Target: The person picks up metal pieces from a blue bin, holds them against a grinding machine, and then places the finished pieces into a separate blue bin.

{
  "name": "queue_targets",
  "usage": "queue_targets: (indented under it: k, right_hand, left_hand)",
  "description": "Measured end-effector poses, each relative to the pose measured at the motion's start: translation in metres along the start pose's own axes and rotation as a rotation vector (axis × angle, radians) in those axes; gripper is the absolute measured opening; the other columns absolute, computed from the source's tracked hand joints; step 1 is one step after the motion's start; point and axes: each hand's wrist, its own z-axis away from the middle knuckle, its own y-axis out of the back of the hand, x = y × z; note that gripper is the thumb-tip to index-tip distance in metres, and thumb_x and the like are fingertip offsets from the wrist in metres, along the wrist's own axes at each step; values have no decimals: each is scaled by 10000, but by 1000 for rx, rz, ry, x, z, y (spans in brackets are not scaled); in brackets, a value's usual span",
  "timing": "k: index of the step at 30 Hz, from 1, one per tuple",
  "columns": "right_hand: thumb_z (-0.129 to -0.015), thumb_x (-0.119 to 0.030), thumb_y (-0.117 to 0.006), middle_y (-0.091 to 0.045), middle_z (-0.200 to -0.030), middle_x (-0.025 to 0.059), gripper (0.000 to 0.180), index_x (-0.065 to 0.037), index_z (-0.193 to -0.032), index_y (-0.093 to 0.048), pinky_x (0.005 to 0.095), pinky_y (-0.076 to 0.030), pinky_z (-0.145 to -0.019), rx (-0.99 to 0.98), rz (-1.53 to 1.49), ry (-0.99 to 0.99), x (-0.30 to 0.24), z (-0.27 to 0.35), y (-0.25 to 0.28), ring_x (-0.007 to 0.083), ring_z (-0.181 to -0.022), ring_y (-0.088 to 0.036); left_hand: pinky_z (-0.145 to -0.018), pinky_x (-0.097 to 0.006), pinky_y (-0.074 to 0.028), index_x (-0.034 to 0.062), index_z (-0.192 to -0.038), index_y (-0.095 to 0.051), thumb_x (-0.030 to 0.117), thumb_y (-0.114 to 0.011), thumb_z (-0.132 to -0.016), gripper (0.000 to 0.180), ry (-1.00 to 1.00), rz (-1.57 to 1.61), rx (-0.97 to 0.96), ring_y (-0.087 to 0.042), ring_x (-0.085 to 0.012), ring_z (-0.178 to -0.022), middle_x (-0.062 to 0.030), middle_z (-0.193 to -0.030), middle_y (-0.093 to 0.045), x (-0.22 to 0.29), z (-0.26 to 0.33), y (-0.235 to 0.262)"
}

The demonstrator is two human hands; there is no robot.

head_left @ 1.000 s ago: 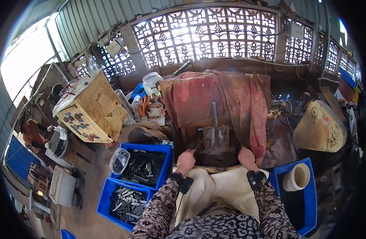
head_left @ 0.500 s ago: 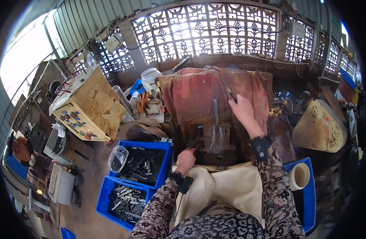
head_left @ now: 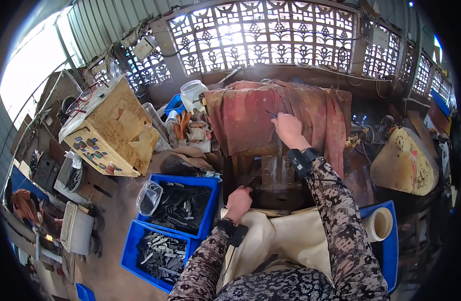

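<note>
My right hand (head_left: 289, 131) is raised in front of the red cloth (head_left: 250, 113) draped over the machine. It pinches a thin dark strip (head_left: 271, 114) whose tip sticks out to the left. Lower down, my left hand (head_left: 239, 201) is closed at the left edge of the machine's dark opening (head_left: 283, 198); what its fingers hold, if anything, is hidden. Between the hands, a pale upright bar and plate (head_left: 274, 173) show below the cloth. A cream apron or sheet (head_left: 290, 233) covers my lap.
Left of me, a blue bin (head_left: 213, 200) of dark strips adjoins a second blue bin (head_left: 127, 251) of greyer strips. A clear plastic tub (head_left: 150, 198) leans on the rim. At right, a beige bucket (head_left: 378, 224) sits in a blue tray (head_left: 389, 266). A worn control box (head_left: 122, 128) stands back left.
My right hand has shifted left across the cloth, and the strip in it now points more to the left. My left hand has moved slightly right, still beside the opening.
</note>
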Motion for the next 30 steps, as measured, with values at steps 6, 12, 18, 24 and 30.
queue_targets:
  k: [6, 12, 18, 24, 30]
  right_hand:
    - [-892, -307, -589, -667, -806, 186, 285, -26, -869, -630, 477, -508, -688, -24, 43, 60, -2, 4, -8, 374, -791, -654]
    - [-871, -265, -589, -674, -836, 183, 240, -41, -818, -654, 471, -517, -685, 14, 11, 51, 1, 14, -18, 370, -790, -663]
    - [-864, -246, -597, -652, -794, 185, 212, -36, -836, -615, 488, -489, -684, 96, -33, 122, 15, 12, -33, 390, -772, -635]
    - [-862, -275, -596, -641, -801, 188, 229, -55, -799, -609, 515, -481, -681, 96, -42, 154, 10, 0, -35, 399, -779, -623]
    - [-887, -300, -578, -662, -855, 193, 276, -34, -864, -645, 510, -496, -708, -14, 24, 61, 10, 5, -29, 402, -832, -639]
  left_hand:
    - [-847, -388, -523, 162, -1001, -702, 94, -517, -797, 283, -8, -13, 8, -636, -301, -982, -115, -1068, -656, -4, 0, -2]
    - [-846, -381, -524, 163, -996, -704, 92, -526, -789, 282, -4, -16, 7, -637, -295, -983, -116, -1070, -658, -3, 4, -2]
    - [-823, -397, -522, 156, -978, -704, 93, -533, -783, 267, -36, -45, -5, -634, -305, -955, -113, -1024, -652, -4, 1, -11]
    - [-772, -417, -522, 144, -929, -717, 91, -533, -793, 235, -55, -8, 62, -638, -319, -879, -117, -949, -648, -10, -7, -9]
    - [-778, -413, -524, 133, -915, -725, 86, -534, -798, 229, -59, 13, 66, -638, -318, -883, -119, -946, -655, -11, -7, -19]
